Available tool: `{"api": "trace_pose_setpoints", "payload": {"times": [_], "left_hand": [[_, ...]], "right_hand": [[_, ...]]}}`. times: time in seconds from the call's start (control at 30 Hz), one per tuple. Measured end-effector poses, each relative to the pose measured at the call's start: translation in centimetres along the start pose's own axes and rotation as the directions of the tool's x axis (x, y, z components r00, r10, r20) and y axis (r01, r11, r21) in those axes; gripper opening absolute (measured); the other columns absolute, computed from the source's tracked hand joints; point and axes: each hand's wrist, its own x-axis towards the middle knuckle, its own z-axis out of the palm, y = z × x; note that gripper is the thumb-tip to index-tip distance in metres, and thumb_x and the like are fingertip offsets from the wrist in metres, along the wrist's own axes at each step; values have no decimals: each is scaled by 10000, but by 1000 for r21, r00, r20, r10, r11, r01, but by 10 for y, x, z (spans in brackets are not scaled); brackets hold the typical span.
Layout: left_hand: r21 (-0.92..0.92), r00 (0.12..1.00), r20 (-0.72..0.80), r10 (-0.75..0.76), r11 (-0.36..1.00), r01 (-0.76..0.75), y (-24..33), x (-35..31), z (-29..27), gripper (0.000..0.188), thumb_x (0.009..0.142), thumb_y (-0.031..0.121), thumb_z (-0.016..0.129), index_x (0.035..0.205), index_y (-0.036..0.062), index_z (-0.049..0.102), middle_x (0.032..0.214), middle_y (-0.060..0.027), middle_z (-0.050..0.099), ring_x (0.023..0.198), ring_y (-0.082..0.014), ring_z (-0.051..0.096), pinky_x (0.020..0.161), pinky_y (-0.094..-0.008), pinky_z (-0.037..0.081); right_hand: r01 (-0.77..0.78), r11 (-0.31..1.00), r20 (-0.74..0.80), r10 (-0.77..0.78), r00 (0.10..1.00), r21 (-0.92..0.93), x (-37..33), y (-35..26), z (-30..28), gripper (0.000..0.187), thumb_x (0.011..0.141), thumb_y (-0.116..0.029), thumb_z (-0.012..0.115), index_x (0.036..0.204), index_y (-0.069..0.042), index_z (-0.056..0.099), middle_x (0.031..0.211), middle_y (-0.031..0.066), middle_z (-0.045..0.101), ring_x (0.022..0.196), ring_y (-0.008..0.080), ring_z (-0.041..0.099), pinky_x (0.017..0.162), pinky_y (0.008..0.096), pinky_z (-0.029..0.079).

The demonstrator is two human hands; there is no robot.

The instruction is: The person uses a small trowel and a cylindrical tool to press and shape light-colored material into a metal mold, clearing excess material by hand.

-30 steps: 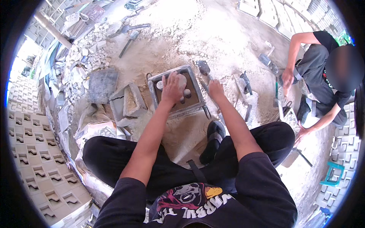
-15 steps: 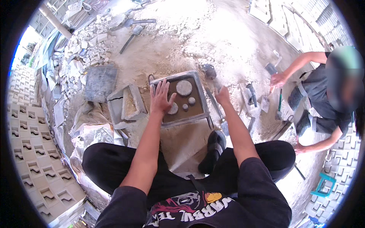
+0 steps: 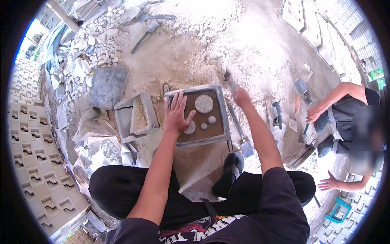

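Observation:
A square grey mould (image 3: 203, 142) with a brown inner floor lies on the ground before me, tilted slightly. Several round discs of different sizes sit inside it, the largest disc (image 3: 204, 104) toward the far side. My left hand (image 3: 177, 114) is spread flat over the mould's left side, partly hiding a disc near the thumb. Beyond the mould's right edge, my right hand (image 3: 242, 97) is closed round the handle of a hammer (image 3: 227, 75), smeared by motion, its dark head pointing away from me. Whether the hammer touches the mould cannot be told.
Left of the mould lie a cracked rectangular frame (image 3: 137, 113) and a dark square slab (image 3: 109, 87). A long-handled trowel (image 3: 245, 146) rests on its right. Farther right, a co-worker's hand (image 3: 315, 114) is near several tools. Rubble and another hammer (image 3: 146, 35) lie at the far left.
My right hand and the hammer have risen slightly away from me. My left hand stays on the mould. The co-worker's arms have shifted, and the whole view has moved a little.

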Motion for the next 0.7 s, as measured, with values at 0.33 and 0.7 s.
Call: {"api": "trace_pose_setpoints", "payload": {"times": [0.33, 0.7], "left_hand": [[4, 1000, -15, 10, 1000, -9, 1, 2, 1, 637, 885, 466, 532, 1367, 65, 418, 1494, -101, 332, 1402, -252, 266, 1159, -506, 94], [-4, 1000, -15, -13, 1000, 13, -2, -4, 4, 649, 881, 489, 507, 1361, 59, 426, 1514, -97, 293, 1415, -241, 231, 1159, -514, 72]], "right_hand": [[36, 990, -150, -57, 987, -136, -12, -21, 30, 342, 898, -357, 553, 1041, -47, 539, 944, 236, 642, 903, 428, 603, 768, 501, 479], [-57, 978, -184, 20, 983, -198, -42, -41, -7, 374, 889, -338, 566, 1092, -26, 542, 968, 243, 638, 932, 426, 604, 800, 499, 476]]}}
